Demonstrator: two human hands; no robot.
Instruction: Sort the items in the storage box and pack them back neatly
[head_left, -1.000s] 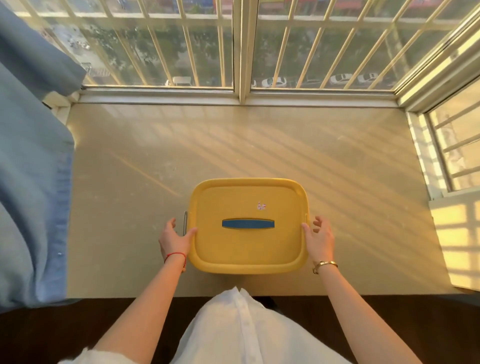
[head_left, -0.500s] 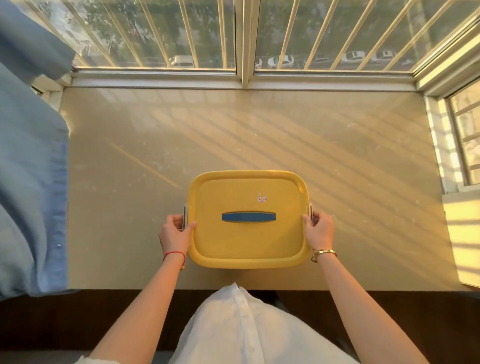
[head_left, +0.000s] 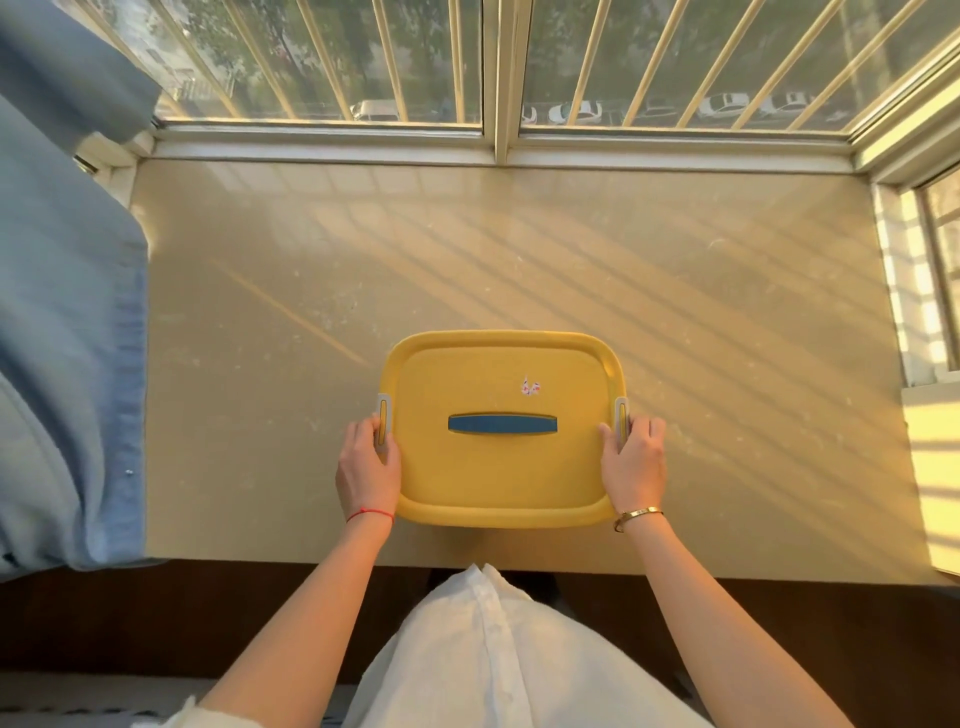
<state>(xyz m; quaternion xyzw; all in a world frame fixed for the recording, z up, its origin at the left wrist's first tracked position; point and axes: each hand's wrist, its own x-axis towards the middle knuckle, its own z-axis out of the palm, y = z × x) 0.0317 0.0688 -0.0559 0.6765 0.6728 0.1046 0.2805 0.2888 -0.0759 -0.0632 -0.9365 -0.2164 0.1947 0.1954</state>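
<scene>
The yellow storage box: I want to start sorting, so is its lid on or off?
On. The lid covers the whole yellow storage box, its blue handle lying flat.

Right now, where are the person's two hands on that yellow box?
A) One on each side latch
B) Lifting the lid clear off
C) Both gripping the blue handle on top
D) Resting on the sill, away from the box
A: the left hand is at the left side latch and the right hand at the right side latch, while the lid remains on and the blue handle is untouched.
</scene>
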